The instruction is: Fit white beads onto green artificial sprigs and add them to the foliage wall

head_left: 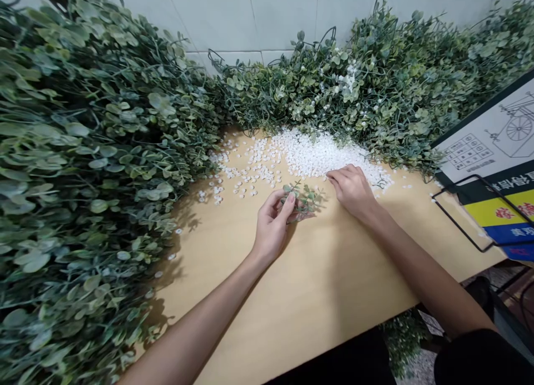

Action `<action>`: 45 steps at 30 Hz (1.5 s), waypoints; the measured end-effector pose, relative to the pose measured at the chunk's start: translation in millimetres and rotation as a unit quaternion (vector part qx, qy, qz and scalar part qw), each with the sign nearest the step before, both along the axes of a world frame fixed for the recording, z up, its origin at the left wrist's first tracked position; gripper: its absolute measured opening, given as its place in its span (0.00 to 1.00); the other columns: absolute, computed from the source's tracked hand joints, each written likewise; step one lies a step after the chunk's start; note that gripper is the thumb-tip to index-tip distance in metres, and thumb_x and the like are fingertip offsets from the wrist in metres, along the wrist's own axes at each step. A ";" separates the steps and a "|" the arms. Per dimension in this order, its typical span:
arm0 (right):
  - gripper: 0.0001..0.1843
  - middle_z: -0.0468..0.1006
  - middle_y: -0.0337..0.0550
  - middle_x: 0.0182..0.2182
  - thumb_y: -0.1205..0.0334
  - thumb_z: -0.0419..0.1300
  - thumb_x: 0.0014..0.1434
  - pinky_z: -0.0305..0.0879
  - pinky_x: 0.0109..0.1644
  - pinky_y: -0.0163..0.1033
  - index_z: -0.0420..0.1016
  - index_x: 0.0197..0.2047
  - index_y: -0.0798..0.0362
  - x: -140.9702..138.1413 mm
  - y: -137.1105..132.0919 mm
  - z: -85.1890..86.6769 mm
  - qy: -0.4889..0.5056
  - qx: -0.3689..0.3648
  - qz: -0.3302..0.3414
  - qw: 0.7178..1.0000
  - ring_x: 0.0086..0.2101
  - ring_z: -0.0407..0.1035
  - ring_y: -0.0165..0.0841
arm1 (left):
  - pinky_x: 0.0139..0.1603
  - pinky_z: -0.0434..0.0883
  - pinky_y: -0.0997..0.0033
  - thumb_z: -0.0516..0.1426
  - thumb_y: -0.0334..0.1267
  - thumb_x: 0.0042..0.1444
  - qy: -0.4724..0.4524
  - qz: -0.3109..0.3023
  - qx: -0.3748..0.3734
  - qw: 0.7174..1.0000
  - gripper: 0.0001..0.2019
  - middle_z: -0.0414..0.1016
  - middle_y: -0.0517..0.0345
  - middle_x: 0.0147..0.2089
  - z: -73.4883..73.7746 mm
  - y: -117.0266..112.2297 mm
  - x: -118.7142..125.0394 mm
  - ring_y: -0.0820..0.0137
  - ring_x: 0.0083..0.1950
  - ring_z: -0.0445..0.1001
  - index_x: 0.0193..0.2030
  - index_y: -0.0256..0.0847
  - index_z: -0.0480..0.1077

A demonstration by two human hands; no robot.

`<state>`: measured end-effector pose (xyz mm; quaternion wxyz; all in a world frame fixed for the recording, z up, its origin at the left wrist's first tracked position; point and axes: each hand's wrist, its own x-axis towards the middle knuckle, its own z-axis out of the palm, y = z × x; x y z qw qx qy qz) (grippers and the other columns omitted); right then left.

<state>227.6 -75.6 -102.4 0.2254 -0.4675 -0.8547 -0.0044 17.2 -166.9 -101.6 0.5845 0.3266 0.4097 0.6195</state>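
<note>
My left hand [273, 223] is closed around a small green artificial leaf sprig [306, 198], held just above the light wooden table [317, 285]. My right hand [352, 189] rests on the table to the right of the sprig, fingers curled and pinched at the near edge of a heap of small white plastic beads [311, 154]. What the right fingertips hold, if anything, is too small to make out. Loose beads [242, 182] are scattered left of the heap.
Piles of artificial green foliage [79, 173] cover the left side, and more foliage [375, 90] lines the back against a white tiled wall. A printed sign in a black wire stand [488, 168] sits at the right table edge.
</note>
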 end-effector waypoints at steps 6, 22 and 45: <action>0.13 0.80 0.51 0.45 0.65 0.51 0.72 0.70 0.55 0.48 0.77 0.49 0.52 0.6 -6.0 6.1 0.234 -0.004 0.016 0.972 0.47 0.73 0.42 | 0.48 0.80 0.66 0.70 0.46 0.56 0.004 -0.001 0.003 1.000 0.14 0.80 0.56 0.40 -4.6 -1.7 -0.6 0.68 0.43 0.81 0.35 0.39 0.74; 0.23 0.83 0.41 0.41 0.55 0.79 0.51 0.79 0.49 0.40 0.79 0.47 0.50 -25.8 -34.2 -0.6 0.609 -0.423 0.111 0.662 0.38 0.78 0.31 | 0.35 0.73 0.77 0.69 0.46 0.57 0.142 -0.045 0.023 0.989 0.15 0.76 0.59 0.37 -4.2 -4.2 -3.7 0.75 0.34 0.73 0.46 0.40 0.75; 0.18 0.86 0.37 0.36 0.61 0.79 0.50 0.79 0.46 0.38 0.79 0.41 0.51 -32.8 -40.2 -4.1 0.608 -0.469 0.127 0.628 0.33 0.80 0.29 | 0.24 0.64 0.76 0.66 0.51 0.60 0.216 -0.025 0.000 0.976 0.18 0.69 0.63 0.23 2.0 -7.0 -2.2 0.76 0.23 0.68 0.32 0.38 0.72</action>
